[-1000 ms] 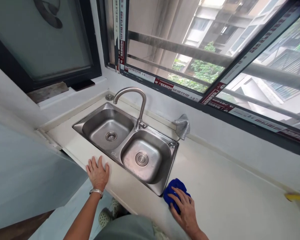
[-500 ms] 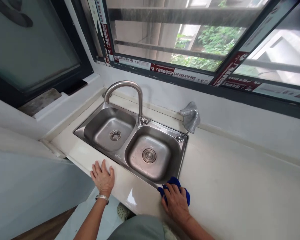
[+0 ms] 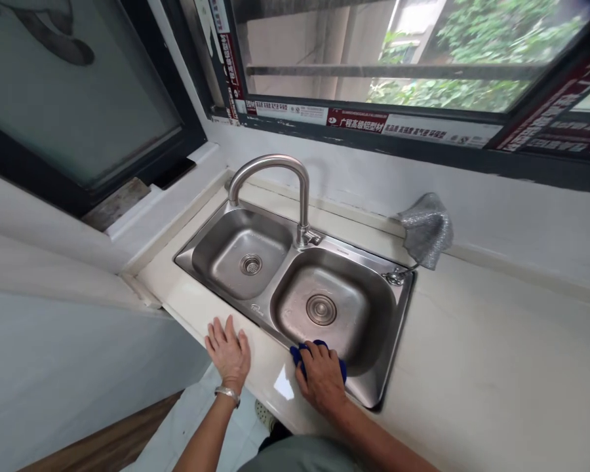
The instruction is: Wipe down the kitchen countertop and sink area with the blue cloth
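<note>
At lower centre, the right hand curls over bunched blue cloth; the left hand splays, empty, on the cream desk. Flat, steady pressure should help.

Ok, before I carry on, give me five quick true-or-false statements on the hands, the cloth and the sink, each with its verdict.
1. The right hand is on a blue cloth at the front of the sink. True.

2. The curved faucet rises from the sink's rear rim. True.

3. The left hand is gripping the faucet. False: it lies spread on the pale countertop in front of the sink.

4. The sink has a single basin. False: it has two, side by side.

5. The silvery band is on the right wrist. False: it is on the left wrist.
</note>
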Demonstrator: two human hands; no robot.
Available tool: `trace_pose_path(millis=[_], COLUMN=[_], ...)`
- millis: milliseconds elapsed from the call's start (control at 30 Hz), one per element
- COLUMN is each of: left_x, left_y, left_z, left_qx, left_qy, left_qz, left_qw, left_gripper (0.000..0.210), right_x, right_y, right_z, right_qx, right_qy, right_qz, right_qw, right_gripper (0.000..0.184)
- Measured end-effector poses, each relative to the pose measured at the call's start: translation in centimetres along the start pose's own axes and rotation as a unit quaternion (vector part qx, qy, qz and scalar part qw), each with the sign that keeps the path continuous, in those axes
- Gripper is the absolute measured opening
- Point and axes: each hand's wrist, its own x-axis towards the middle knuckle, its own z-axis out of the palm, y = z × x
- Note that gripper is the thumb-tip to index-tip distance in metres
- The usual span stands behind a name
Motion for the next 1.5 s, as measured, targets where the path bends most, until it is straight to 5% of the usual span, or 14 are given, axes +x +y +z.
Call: trace_pose_path(millis=[767,933,1300,1500], left_x=[-0.4,-0.4,-0.7,-1.1], left_y=[-1.2,-1.2,-0.9,-0.9], left_z=[1.2,1.3,0.4,0.5], left_qx=[-0.016,-0.027,-0.078,-0.098], left_qy=[0.010,0.018,-0.001,0.012], left_qz=[-0.015,-0.023,-0.041,-0.044], left_qw=[1.000,0.999,0.996,0.994], left_gripper=[0.050,0.051,0.053,0.041], right_x=[18.4,16.8,7.4,9.0], right_y=[-10.7,-9.4,-2.1,-3.5], right_z=[5.8,5.7,5.2,6.1], right_qx=[0.121,0.151,0.178,0.145], right_qy=[-0.066,-0.041,0.010,0.015], right_qz=[-0.136,-0.144,-0.166,-0.157], right_qw=[0.981,0.977,0.970,0.977], right_gripper=[0.024,0.026,0.045,0.037])
